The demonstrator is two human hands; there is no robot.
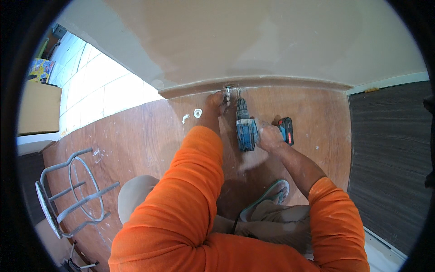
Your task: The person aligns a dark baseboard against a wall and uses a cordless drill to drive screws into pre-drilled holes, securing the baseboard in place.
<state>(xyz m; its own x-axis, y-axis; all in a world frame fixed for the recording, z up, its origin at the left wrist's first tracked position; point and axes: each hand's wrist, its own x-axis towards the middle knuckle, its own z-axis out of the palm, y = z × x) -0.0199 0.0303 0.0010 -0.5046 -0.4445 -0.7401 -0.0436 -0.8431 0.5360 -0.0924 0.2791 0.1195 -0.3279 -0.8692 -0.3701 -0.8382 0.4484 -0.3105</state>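
Your orange sleeves [176, 181], ribbed with soft folds, come nearest. Your right hand [271, 136] is clamped round the handle of a blue-and-black cordless drill [246, 133], which lies low over the floor, its slim bit [239, 92] pointing at the wall's foot. Your left hand [216, 103] is curled at a small, shiny metal fitting [227, 93]; whether its fingers pinch or merely touch it, the view cannot tell. With the bit so near those fingers, a slip or skid could cut you or knock the fitting. A slanted bit could chip the smooth, painted wall [253, 41]. Pale dust on the wood-grain floor [154, 145] could make your rubbery flip-flop [281, 188] slide; the round white nut [198, 113] could roll off.
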